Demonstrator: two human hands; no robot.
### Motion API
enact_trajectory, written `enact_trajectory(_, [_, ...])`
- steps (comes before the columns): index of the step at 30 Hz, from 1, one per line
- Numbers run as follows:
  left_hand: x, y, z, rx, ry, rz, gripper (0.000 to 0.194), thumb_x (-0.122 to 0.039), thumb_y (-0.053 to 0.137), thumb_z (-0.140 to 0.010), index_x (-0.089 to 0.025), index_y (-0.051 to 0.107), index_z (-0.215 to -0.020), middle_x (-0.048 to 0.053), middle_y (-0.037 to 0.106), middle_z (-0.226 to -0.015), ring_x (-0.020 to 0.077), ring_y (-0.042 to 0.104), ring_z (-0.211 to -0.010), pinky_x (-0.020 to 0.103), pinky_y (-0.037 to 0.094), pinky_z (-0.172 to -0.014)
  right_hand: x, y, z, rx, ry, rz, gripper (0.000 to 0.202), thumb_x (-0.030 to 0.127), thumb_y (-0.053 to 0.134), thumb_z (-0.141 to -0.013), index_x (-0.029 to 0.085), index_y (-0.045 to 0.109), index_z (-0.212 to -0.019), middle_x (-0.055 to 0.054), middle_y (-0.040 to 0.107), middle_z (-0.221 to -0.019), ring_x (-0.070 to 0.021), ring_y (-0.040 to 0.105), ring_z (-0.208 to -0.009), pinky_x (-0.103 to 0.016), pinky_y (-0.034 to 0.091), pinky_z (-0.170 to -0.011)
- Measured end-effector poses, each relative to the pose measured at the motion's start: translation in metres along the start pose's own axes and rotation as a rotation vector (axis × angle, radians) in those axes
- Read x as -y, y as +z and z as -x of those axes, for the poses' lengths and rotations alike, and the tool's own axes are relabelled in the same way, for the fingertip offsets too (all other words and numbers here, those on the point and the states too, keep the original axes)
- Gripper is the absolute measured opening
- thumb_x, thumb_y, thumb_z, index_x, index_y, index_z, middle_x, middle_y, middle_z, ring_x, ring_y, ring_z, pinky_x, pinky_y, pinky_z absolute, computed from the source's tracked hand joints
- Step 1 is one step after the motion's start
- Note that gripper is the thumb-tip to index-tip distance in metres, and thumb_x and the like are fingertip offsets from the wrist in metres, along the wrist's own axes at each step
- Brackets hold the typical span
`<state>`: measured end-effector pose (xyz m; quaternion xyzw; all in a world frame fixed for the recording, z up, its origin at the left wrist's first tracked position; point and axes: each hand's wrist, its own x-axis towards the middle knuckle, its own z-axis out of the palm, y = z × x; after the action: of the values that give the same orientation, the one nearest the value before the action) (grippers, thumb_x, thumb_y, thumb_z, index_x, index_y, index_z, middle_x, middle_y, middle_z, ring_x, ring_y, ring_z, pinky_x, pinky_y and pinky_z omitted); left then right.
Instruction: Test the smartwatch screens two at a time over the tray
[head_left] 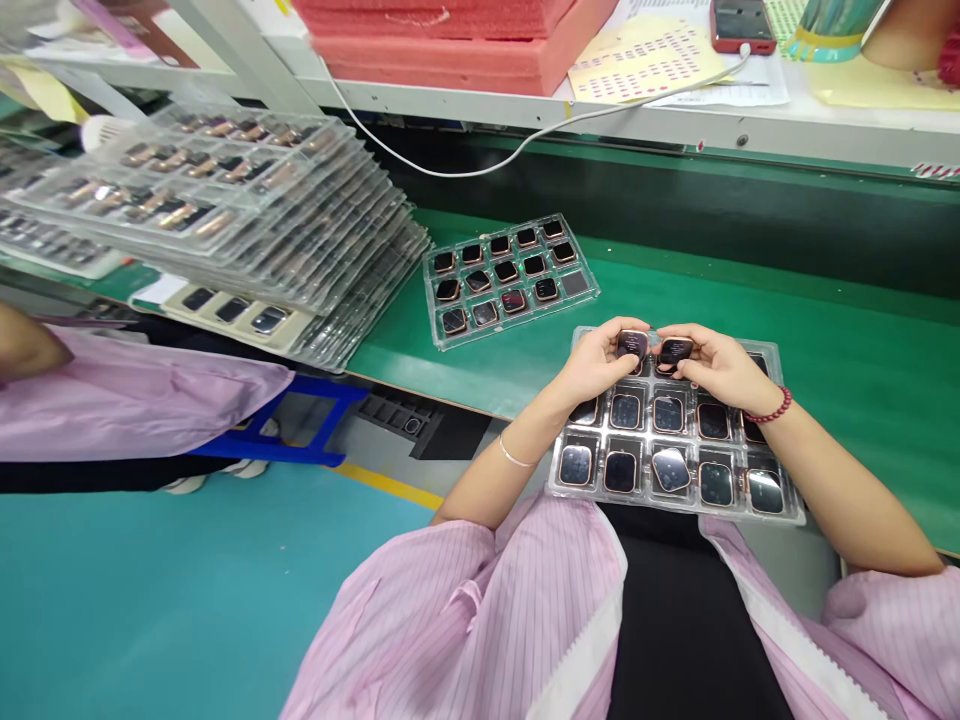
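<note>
A worker's left hand [596, 367] grips one square watch [632, 342] between thumb and fingers while the right hand [716, 367] pinches a second watch [676, 350], the two pieces held just beside each other above the far row of a clear plastic tray [675, 507]. Ten dark-faced watches fill the tray's middle and near rows, five to each; the far row, largely covered by the hands, cannot be fully counted. One silver bangle [516, 453] circles the left wrist, one red beaded bracelet [772, 408] the right. Farther along the green bench [847, 320], a second tray [499, 330] carries 14 watches in three rows. At left rises one tall stack of loaded trays [330, 270], its layers too blurred to count, with three watches showing in a beige tray [285, 340] at its foot. Above, a white shelf [825, 125] bears red foam [435, 60], yellow sheets [637, 60] and one phone [741, 25] with a white cable [480, 173]. Below, a blue stool [311, 425] stands on teal flooring [187, 600] crossed by a yellow line, near a co-worker in a pink garment [135, 395]
</note>
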<state>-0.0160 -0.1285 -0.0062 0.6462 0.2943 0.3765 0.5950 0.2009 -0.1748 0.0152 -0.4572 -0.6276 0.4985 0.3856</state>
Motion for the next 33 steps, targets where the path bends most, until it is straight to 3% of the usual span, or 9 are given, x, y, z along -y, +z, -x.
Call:
enact_trajectory(3, [0.0004, -0.0007, 0.0001, -0.003, 0.006, -0.027, 0.043, -0.023, 0.07, -0.076, -0.017, 0.06, -0.117, 0.006, 0.069, -0.107, 0.0145, 0.067, -0.089, 0.025, 0.053, -0.077, 0.0002, 0.0002, -0.0001, -0.011, -0.019, 0.013, 0.046, 0.019, 0.066, -0.076, 0.024, 0.066, -0.122, -0.007, 0.074, -0.119, -0.0242, 0.073, -0.102, -0.041, 0.061, -0.091])
enact_trajectory(8, [0.0007, -0.0003, 0.0003, 0.01, -0.003, -0.002, 0.036, -0.026, 0.068, -0.079, -0.017, 0.061, -0.114, 0.005, 0.07, -0.1, 0.0142, 0.066, -0.084, 0.025, 0.054, -0.074, -0.0005, 0.0006, 0.0002, -0.006, 0.029, 0.028, 0.04, 0.023, 0.063, -0.082, 0.023, 0.067, -0.121, -0.007, 0.076, -0.111, -0.0236, 0.074, -0.09, -0.039, 0.064, -0.075])
enact_trajectory(14, [-0.0009, -0.0006, 0.0007, -0.015, -0.001, -0.049, 0.043, -0.021, 0.069, -0.076, -0.016, 0.061, -0.117, 0.007, 0.069, -0.109, 0.0151, 0.067, -0.09, 0.025, 0.054, -0.078, 0.0017, 0.0009, 0.0002, -0.024, -0.019, 0.04, 0.046, 0.016, 0.064, -0.076, 0.024, 0.066, -0.121, -0.007, 0.074, -0.121, -0.024, 0.074, -0.101, -0.043, 0.06, -0.094])
enact_trajectory(20, [0.0012, -0.0001, -0.0003, 0.013, -0.012, 0.014, 0.032, -0.029, 0.067, -0.082, -0.016, 0.062, -0.111, 0.005, 0.07, -0.096, 0.0127, 0.064, -0.077, 0.025, 0.054, -0.071, 0.0009, 0.0011, 0.0004, -0.001, 0.005, 0.04, 0.04, 0.021, 0.062, -0.081, 0.023, 0.068, -0.121, -0.007, 0.075, -0.116, -0.0235, 0.075, -0.091, -0.04, 0.064, -0.079])
enact_trajectory(24, [0.0028, -0.0003, -0.0012, -0.002, -0.004, 0.004, 0.039, -0.02, 0.067, -0.075, -0.017, 0.061, -0.113, 0.006, 0.07, -0.103, 0.0147, 0.066, -0.086, 0.026, 0.054, -0.075, 0.0016, 0.0011, 0.0009, -0.018, -0.045, 0.041, 0.046, 0.016, 0.063, -0.076, 0.024, 0.067, -0.122, -0.006, 0.074, -0.121, -0.0253, 0.072, -0.105, -0.043, 0.061, -0.093])
enact_trajectory(29, [0.0031, -0.001, -0.0008, 0.001, -0.01, 0.001, 0.046, -0.014, 0.063, -0.07, -0.016, 0.061, -0.117, 0.007, 0.071, -0.106, 0.0165, 0.068, -0.091, 0.026, 0.054, -0.078, 0.0008, 0.0002, 0.0005, -0.006, 0.0, 0.047, 0.041, 0.019, 0.06, -0.081, 0.024, 0.067, -0.121, -0.007, 0.074, -0.117, -0.0243, 0.074, -0.092, -0.04, 0.064, -0.076])
enact_trajectory(33, [0.0032, -0.0008, -0.0011, 0.006, -0.012, 0.002, 0.048, -0.013, 0.061, -0.07, -0.017, 0.061, -0.118, 0.007, 0.071, -0.109, 0.0169, 0.068, -0.092, 0.027, 0.054, -0.078, -0.0005, 0.0007, 0.0001, -0.021, -0.018, 0.02, 0.045, 0.017, 0.063, -0.077, 0.024, 0.066, -0.122, -0.007, 0.073, -0.122, -0.0248, 0.073, -0.1, -0.042, 0.062, -0.086])
